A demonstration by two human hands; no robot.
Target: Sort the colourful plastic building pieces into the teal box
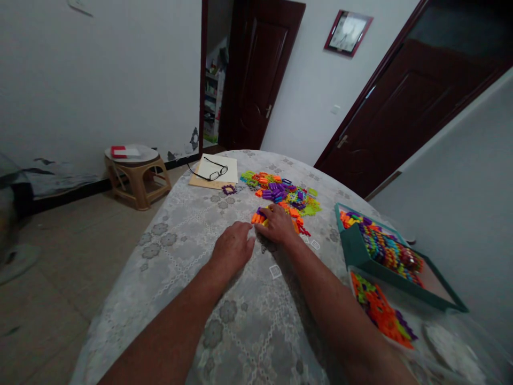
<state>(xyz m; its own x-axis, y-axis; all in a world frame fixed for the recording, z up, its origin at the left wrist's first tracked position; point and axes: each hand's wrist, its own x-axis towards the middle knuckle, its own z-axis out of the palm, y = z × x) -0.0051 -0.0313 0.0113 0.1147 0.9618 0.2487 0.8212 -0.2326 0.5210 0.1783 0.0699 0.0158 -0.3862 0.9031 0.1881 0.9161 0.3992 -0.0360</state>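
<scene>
My right hand is closed over a small row of orange and purple plastic building pieces on the tabletop. Close beside it, my left hand has curled fingers, with thumb and fingertips near the same row. Whatever the left fingers may hold is too small to make out. Just beyond both hands spreads a loose pile of plastic building pieces in purple, orange, green and blue. More orange and red pieces lie to the right of my right hand, partly covered by it.
A lace-patterned cloth covers the table. Eyeglasses rest on paper at the far left, near a dark ring-shaped piece. At right stand a green box of beads and a clear tray of flat pieces. A stool stands left.
</scene>
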